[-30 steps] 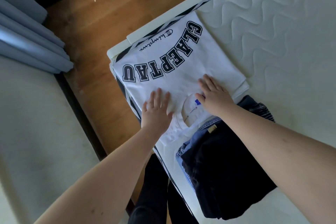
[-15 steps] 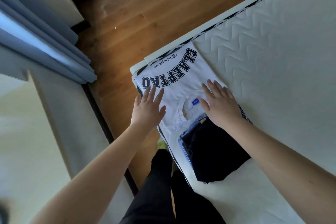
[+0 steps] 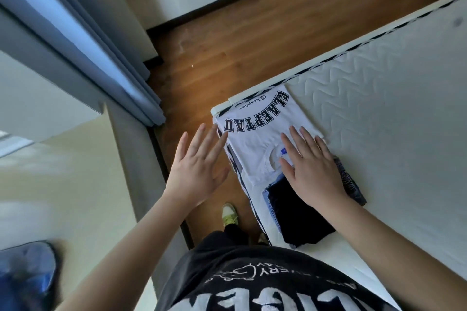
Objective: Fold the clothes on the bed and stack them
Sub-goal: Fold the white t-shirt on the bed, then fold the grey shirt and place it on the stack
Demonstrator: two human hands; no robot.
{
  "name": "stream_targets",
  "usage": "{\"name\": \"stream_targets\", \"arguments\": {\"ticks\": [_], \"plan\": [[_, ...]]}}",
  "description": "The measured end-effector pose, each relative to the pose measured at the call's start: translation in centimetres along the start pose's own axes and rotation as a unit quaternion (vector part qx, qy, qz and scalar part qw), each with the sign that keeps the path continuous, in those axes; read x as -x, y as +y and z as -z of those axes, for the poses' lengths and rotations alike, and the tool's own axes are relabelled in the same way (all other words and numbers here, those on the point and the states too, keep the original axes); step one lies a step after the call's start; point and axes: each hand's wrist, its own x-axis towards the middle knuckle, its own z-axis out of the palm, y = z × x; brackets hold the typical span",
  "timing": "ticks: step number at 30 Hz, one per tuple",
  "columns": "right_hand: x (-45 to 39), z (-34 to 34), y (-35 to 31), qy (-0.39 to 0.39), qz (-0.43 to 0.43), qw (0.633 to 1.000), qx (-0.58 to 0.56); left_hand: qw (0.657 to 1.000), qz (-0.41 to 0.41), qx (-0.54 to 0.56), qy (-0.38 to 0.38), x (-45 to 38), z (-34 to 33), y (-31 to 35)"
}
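While both hands were spread flat with straight fingers, I saw neither gripping anything. The right hand [image 3: 312, 171] hung over the collar of the folded white T-shirt [image 3: 255, 139] and the dark folded clothes [image 3: 298, 212]; contact I couldn't tell. The left hand [image 3: 198, 169] hovered over the wooden floor [image 3: 227, 40], fingertips beside the shirt's edge. Both piles lay at the corner of the bed [image 3: 391, 121], touching each other.

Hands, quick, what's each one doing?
Left hand: open, holding nothing.
Right hand: open, flat over the white T-shirt, holding nothing.
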Motion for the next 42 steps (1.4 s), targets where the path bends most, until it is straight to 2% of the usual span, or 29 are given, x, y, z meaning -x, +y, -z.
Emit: {"name": "stream_targets", "arguments": {"ticks": [5, 7, 11, 18, 22, 28, 34, 39, 42], "plan": [[-2.0, 0.6, -4.7, 0.004, 0.036, 0.999, 0.007, 0.997, 0.069, 0.003, -0.036, 1.7, 0.7, -4.8], [-3.5, 0.7, -6.8, 0.009, 0.049, 0.999, 0.007, 0.996, 0.085, 0.005, -0.019, 2.5, 1.0, -6.7], [-7.6, 0.5, -10.9, 0.017, 0.063, 0.997, 0.04, 0.994, 0.1, 0.027, 0.022, 3.4, 1.9, -10.8], [-15.0, -0.3, -19.1, -0.001, 0.075, 0.996, 0.047, 0.994, 0.105, 0.015, -0.007, 3.1, 1.2, -19.9], [-17.5, -0.1, -22.3, 0.006, 0.085, 0.995, 0.048, 0.994, 0.107, 0.015, -0.016, 1.9, 1.0, -22.8], [-23.3, 1.7, -20.5, 0.042, 0.014, 0.999, 0.028, 0.994, 0.102, 0.026, -0.016, -4.4, 0.9, -26.3], [-31.2, 1.3, -18.1, 0.044, 0.0, 0.999, 0.024, 0.991, 0.133, 0.019, -0.016, -14.8, 0.9, -30.6], [-37.9, 1.7, -18.9, 0.037, -0.011, 0.999, -0.004, 0.996, 0.085, 0.023, 0.013, -20.9, 2.2, -34.2], [-41.9, 2.0, -19.5, 0.032, 0.006, 0.999, 0.002, 0.999, 0.037, 0.023, -0.012, -24.1, 2.2, -37.1]]}}
